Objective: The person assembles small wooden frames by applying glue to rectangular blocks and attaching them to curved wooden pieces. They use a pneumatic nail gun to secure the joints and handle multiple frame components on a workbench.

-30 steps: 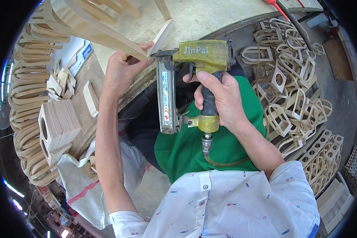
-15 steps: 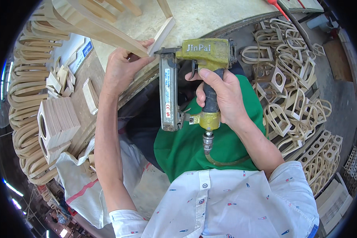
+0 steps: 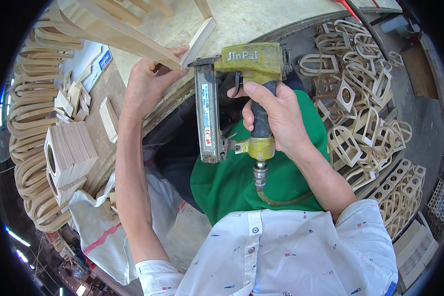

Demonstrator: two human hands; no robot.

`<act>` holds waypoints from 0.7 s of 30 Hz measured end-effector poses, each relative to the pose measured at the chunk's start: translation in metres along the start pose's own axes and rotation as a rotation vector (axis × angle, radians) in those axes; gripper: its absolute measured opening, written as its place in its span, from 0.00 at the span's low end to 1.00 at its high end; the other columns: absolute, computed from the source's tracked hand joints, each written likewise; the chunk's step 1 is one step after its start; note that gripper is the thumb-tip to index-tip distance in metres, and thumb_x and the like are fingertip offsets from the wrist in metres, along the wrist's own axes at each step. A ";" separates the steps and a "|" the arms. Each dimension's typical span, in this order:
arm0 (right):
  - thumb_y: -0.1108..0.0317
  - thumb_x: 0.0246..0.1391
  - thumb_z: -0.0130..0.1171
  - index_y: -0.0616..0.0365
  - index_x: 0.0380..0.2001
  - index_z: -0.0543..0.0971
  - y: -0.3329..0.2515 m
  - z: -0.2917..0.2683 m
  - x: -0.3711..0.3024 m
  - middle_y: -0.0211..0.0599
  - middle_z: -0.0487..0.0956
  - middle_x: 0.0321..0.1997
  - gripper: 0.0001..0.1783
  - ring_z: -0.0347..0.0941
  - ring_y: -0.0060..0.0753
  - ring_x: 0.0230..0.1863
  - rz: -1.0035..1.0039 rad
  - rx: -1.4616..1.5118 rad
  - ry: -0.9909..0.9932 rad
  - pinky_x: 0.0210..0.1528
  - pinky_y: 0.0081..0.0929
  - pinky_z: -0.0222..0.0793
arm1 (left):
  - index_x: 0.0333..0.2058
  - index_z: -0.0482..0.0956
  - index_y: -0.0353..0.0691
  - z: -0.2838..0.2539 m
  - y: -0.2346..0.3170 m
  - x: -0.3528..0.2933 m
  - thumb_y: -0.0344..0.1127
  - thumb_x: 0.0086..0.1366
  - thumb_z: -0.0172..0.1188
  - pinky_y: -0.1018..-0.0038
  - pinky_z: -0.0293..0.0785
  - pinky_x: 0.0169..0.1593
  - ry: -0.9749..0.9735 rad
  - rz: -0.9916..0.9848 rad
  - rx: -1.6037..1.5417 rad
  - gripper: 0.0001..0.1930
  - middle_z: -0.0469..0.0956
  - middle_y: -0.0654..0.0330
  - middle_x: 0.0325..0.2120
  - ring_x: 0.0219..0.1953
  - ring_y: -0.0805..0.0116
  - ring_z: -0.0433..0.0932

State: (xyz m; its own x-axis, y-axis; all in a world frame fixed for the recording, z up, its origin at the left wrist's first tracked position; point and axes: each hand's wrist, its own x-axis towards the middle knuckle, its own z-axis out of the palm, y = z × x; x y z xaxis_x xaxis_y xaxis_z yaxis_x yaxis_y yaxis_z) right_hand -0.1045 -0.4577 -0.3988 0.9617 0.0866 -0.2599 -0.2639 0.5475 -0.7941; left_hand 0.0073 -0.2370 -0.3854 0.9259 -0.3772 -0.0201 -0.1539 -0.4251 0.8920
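My left hand (image 3: 150, 84) pinches the corner of a pale curved wooden frame (image 3: 118, 37), where its side piece meets a short flat wooden strip (image 3: 200, 42) on the table. Wrapped round the black grip of a yellow air nail gun (image 3: 254, 61), my right hand (image 3: 280, 116) has its index finger near the trigger. The gun's nose is at that corner, touching or nearly so, close to my left thumb. Its silver magazine points down towards my lap, and an air hose (image 3: 281, 202) runs from the handle's end. The frame's far end is cut off by the upper edge.
Many bent wooden frames (image 3: 32, 118) line the left side. Beside my left forearm are a stack of plates with round holes (image 3: 74, 148), loose wood pieces (image 3: 74, 101) and a white sack (image 3: 98, 239). More frames (image 3: 353, 98) are heaped at the right, below the table edge.
The nail gun's nose and my left hand with the frame corner have shifted very slightly to the left together. Both grips stay the same.
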 end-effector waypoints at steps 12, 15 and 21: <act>0.68 0.58 0.52 0.66 0.41 0.74 -0.025 -0.014 0.007 0.38 0.77 0.35 0.12 0.68 0.19 0.16 -0.046 0.014 0.041 0.17 0.18 0.65 | 0.55 0.72 0.36 -0.032 0.015 0.001 0.23 0.56 0.61 0.73 0.69 0.53 -0.126 -0.162 -0.150 0.25 0.76 0.60 0.50 0.49 0.70 0.73; 0.68 0.59 0.52 0.67 0.38 0.75 -0.043 -0.029 0.021 0.37 0.78 0.35 0.12 0.69 0.20 0.17 -0.096 -0.035 0.069 0.18 0.20 0.66 | 0.57 0.69 0.36 -0.028 0.026 0.031 0.24 0.57 0.61 0.73 0.69 0.54 -0.009 -0.131 -0.139 0.27 0.74 0.59 0.51 0.51 0.69 0.72; 0.65 0.59 0.52 0.66 0.42 0.74 -0.053 -0.039 0.040 0.38 0.79 0.37 0.14 0.67 0.17 0.18 -0.098 -0.071 0.034 0.19 0.18 0.68 | 0.56 0.70 0.33 -0.009 0.005 0.083 0.31 0.55 0.67 0.76 0.69 0.51 -0.229 -0.130 -0.292 0.29 0.74 0.58 0.49 0.48 0.72 0.73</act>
State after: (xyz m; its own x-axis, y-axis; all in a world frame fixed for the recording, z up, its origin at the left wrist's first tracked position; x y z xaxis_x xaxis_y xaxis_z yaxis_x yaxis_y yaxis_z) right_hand -0.0551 -0.5153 -0.3888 0.9805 0.0064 -0.1966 -0.1743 0.4919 -0.8530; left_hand 0.0860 -0.2629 -0.3782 0.8251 -0.5237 -0.2119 0.0947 -0.2416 0.9657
